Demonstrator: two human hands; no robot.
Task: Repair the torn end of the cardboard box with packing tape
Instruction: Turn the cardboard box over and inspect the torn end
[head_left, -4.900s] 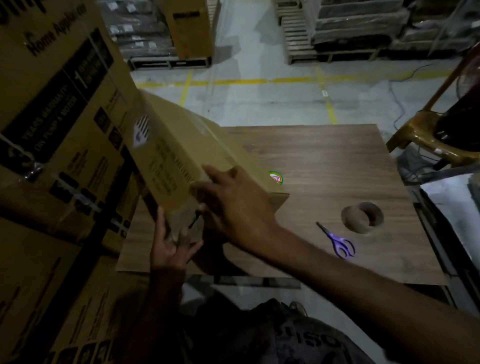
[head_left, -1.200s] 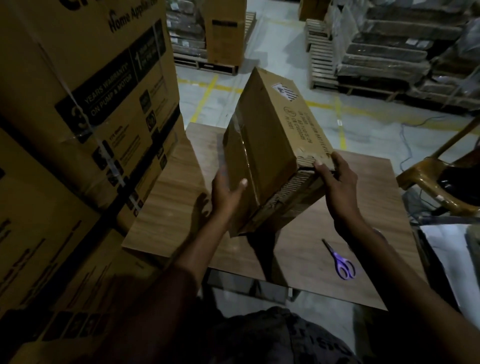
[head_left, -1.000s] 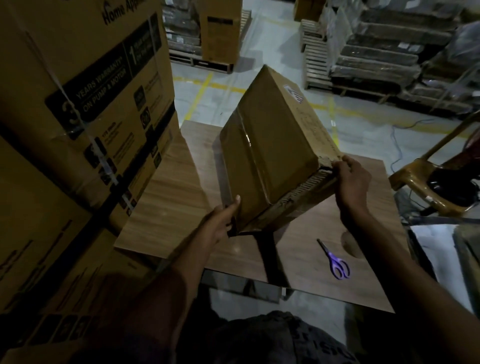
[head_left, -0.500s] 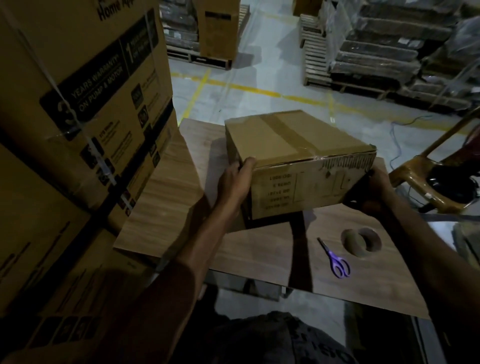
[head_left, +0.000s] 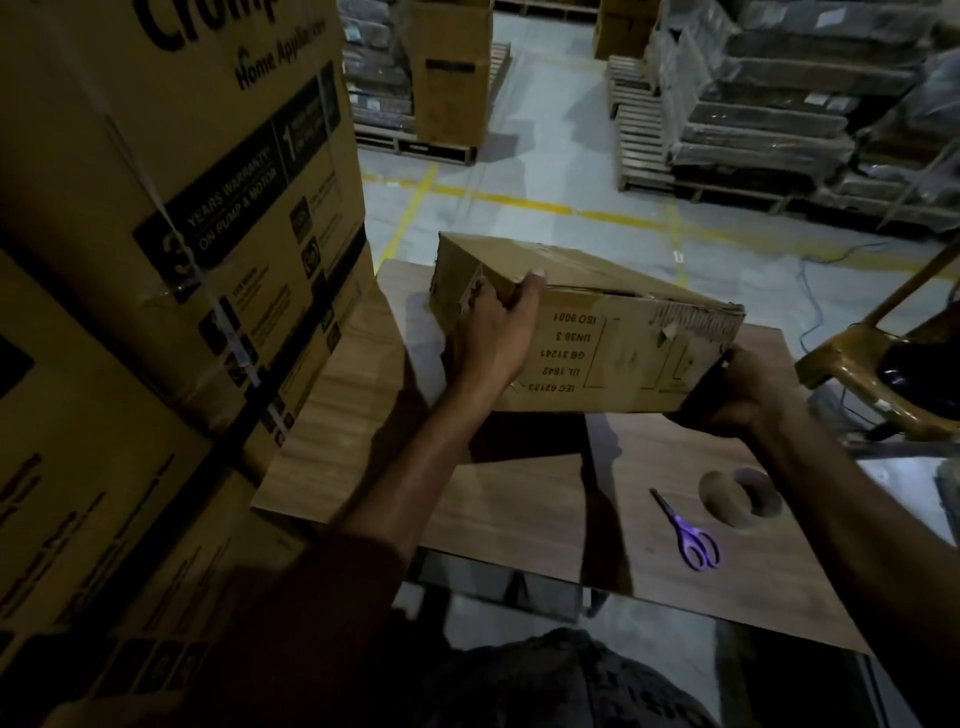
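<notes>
A brown cardboard box (head_left: 613, 343) with upside-down printed text is held tilted above the wooden table (head_left: 519, 509). Its top right edge is torn, with the corrugated layer showing, and its left end also has ragged paper. My left hand (head_left: 493, 332) grips the box's left corner, thumb on top. At the lower right corner my right hand (head_left: 748, 389) holds the box from below. A roll of brown packing tape (head_left: 740, 499) lies flat on the table to the right. Purple-handled scissors (head_left: 688, 532) lie just left of the roll.
Tall stacked appliance cartons (head_left: 171, 270) stand close along the table's left side. A yellow-brown chair (head_left: 878, 364) sits at the right. Pallets with wrapped goods (head_left: 769, 114) and another carton (head_left: 452, 73) stand across the concrete floor with yellow lines.
The box was taken from the left stack, turned over above the table and laid almost flat. In the last half second it tilted, left end raised, and my left hand shifted onto its corner.
</notes>
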